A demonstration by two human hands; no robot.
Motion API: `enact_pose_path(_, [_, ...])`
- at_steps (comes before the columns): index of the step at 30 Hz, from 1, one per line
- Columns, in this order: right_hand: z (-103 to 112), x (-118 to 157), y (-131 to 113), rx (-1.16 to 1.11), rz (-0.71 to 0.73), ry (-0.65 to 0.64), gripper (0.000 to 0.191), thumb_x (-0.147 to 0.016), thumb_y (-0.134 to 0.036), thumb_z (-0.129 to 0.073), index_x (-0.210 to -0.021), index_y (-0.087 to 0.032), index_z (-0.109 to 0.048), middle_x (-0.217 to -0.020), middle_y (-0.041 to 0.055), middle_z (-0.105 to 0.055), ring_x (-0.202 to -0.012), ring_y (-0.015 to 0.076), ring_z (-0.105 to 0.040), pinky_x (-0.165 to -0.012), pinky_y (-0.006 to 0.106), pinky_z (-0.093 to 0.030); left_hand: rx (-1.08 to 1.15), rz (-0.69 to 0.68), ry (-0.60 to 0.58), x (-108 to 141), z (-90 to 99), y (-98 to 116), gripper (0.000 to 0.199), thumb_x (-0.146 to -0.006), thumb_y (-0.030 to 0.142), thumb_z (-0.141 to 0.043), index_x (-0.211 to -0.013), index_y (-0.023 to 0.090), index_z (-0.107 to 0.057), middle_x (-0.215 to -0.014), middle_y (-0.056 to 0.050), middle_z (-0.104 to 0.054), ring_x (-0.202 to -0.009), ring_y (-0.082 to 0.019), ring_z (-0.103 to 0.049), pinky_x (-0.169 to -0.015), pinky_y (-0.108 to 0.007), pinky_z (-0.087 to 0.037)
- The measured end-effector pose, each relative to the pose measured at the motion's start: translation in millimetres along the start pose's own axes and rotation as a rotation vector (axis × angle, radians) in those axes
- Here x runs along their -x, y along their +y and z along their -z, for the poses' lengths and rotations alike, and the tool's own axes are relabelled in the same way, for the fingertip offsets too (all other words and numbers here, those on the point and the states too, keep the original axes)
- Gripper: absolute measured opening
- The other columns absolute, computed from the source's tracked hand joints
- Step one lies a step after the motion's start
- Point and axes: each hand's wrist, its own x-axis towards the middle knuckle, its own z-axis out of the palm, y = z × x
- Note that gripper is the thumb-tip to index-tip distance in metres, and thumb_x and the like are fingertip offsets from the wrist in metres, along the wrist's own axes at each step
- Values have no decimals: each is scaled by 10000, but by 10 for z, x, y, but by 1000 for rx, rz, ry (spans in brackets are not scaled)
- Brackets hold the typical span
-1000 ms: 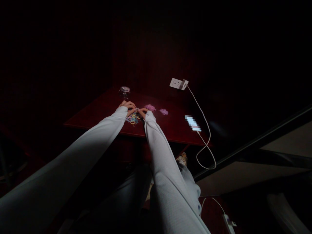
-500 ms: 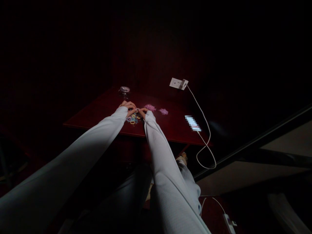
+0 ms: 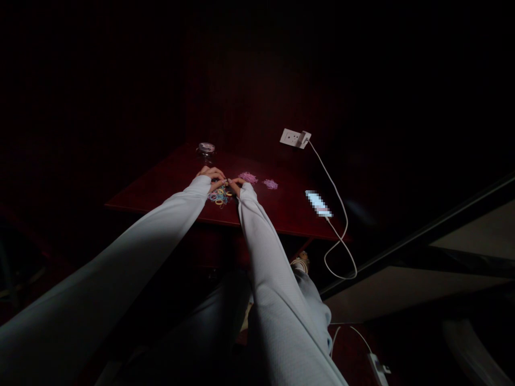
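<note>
Over a dark red table (image 3: pixel 273 214), my left hand (image 3: pixel 212 174) and my right hand (image 3: pixel 236 184) meet at the fingertips. Both are closed in a pinch, and whatever lies between the fingers is too small to name. Just below them is a loose pile of colourful small bands (image 3: pixel 219 198), yellow, blue and purple, partly covered by my fingers. A heap of pink bands (image 3: pixel 248 177) lies just beyond my right hand. To its right sits a smaller purple-pink heap (image 3: pixel 271 184).
A clear round container (image 3: pixel 206 150) stands at the back left of the table. At the right lies a blurred, lit phone (image 3: pixel 318 203); its white cable (image 3: pixel 336 187) runs to a wall socket (image 3: pixel 290 137) and loops past the table edge. A power strip (image 3: pixel 378 369) is at the lower right.
</note>
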Motion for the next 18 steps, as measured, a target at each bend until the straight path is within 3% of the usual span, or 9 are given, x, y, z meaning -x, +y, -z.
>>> enact_pose_path(9, [23, 35, -94, -8, -49, -11, 450, -944, -706, -745, -974, -272, -864, -890, -2, -741, -921, 216, -704, -943, 334, -574, 21, -37, 55, 22, -32, 30, 310, -997, 519, -707, -837, 286, -832, -1043, -57, -829, -1073, -294, -610, -1016, -478, -497])
enact_pose_path(18, [32, 70, -141, 27, -78, 11, 431, -946, -687, -752, -974, -271, -862, -921, 11, -718, -951, 224, -679, -964, 338, -557, 2, -1, 53, 18, -53, 31, 275, -976, 387, -716, -741, 258, -777, -1093, -54, -835, -1105, -301, -616, -1027, -485, -478])
